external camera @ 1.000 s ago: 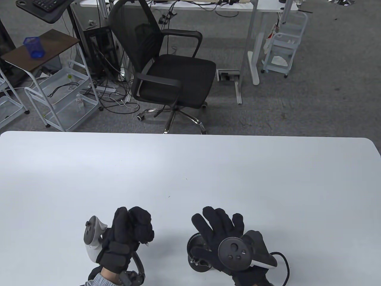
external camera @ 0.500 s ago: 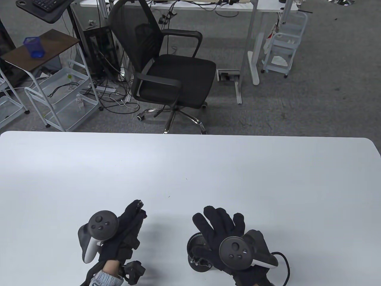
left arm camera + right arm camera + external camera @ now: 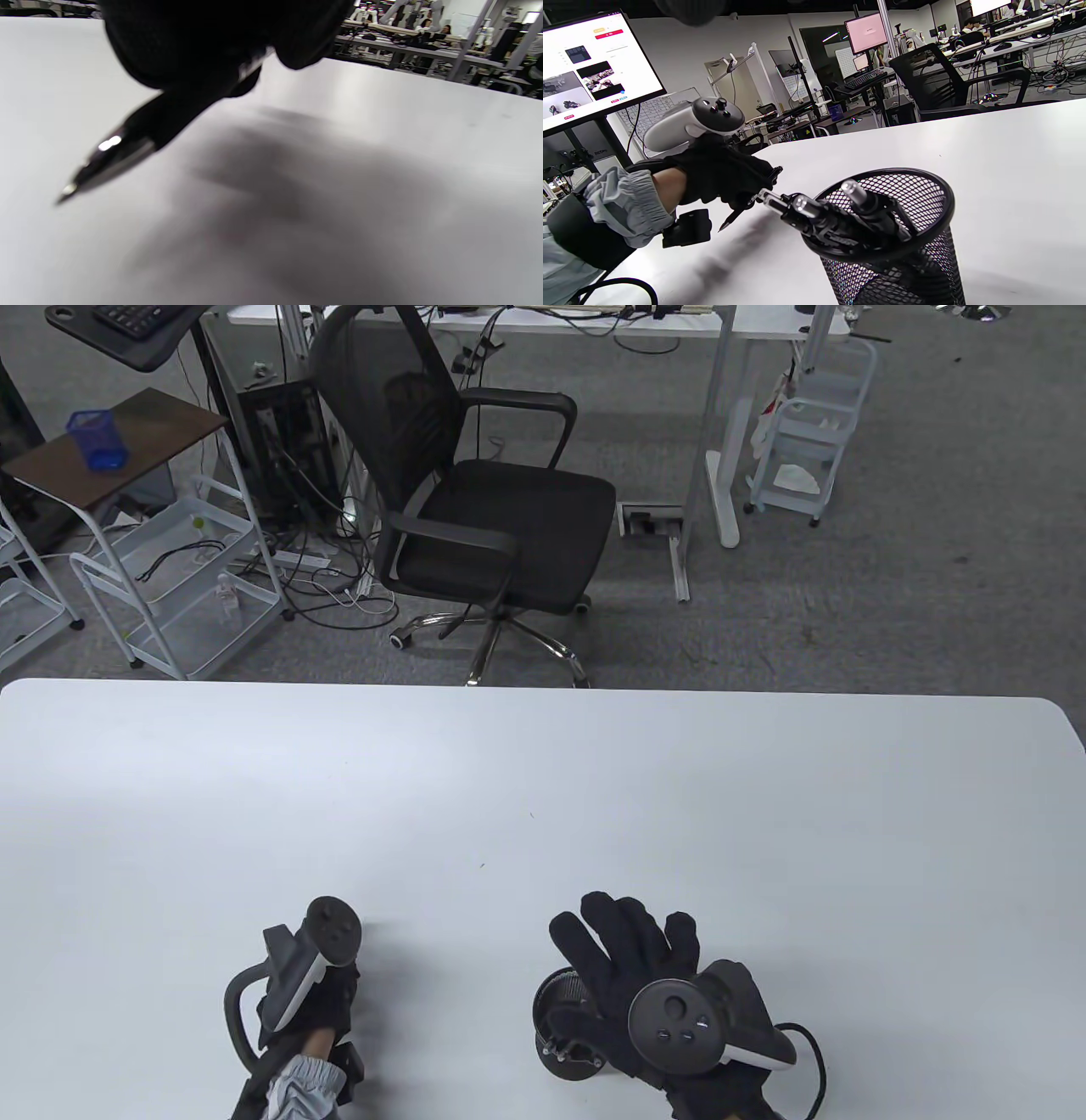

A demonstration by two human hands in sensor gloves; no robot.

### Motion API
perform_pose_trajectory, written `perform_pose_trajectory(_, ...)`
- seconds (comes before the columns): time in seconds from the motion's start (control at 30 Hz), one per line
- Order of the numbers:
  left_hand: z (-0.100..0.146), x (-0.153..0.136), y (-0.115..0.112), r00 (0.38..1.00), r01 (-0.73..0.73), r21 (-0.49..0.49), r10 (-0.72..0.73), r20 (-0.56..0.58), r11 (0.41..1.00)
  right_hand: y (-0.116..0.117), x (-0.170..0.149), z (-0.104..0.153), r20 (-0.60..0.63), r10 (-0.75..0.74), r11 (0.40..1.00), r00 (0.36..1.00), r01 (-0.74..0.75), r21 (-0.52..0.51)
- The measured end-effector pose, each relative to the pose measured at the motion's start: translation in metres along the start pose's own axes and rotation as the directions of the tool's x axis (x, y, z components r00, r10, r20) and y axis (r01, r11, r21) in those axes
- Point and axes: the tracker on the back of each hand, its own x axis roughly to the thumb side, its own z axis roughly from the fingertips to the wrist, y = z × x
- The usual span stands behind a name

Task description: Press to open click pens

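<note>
My left hand point(image 3: 329, 984) grips a black click pen point(image 3: 127, 142) in a fist. Its metal tip points down at the white table point(image 3: 543, 780), just above the surface. The pen also shows in the right wrist view point(image 3: 734, 217), below the left hand point(image 3: 725, 173). In the table view the tracker hides the pen. My right hand point(image 3: 624, 954) is open with fingers spread over a black mesh pen holder point(image 3: 556, 994). The holder point(image 3: 925, 237) has several click pens point(image 3: 814, 212) in it, button ends up.
The holder stands near the table's front edge, between the two hands. A black office chair point(image 3: 475, 509) stands beyond the far edge, with white carts and desks around it. A monitor point(image 3: 589, 67) stands off to the left.
My left hand has rolled over from knuckles-up to tracker-up and dropped toward the table, turning the pen's tip downward. The right hand and the holder have not moved.
</note>
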Motion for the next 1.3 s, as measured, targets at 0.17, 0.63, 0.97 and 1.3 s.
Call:
perform_pose_trajectory(0.17, -0.009, -0.01, -0.011, 0.999, 0.012, -0.026, -0.013, -0.043, 1.0, -0.001, 0.0, 0.001, -0.001, -0.002, 1.0, 1.0, 0.002, 0.0)
perform_pose_trajectory(0.63, -0.015, -0.018, -0.023, 0.998, -0.003, -0.072, -0.001, -0.064, 0.997, 0.001, 0.001, 0.001, -0.005, 0.009, 1.0, 1.0, -0.009, 0.004)
perform_pose_trajectory(0.97, -0.016, -0.018, -0.023, 0.998, -0.005, -0.098, -0.001, -0.063, 0.995, 0.002, 0.001, 0.0, -0.004, 0.012, 1.0, 1.0, -0.012, 0.009)
perform_pose_trajectory(1.3, -0.016, -0.018, -0.022, 0.998, -0.04, -0.132, 0.033, -0.058, 0.99, 0.002, 0.002, 0.0, -0.004, 0.014, 1.0, 1.0, -0.014, 0.007)
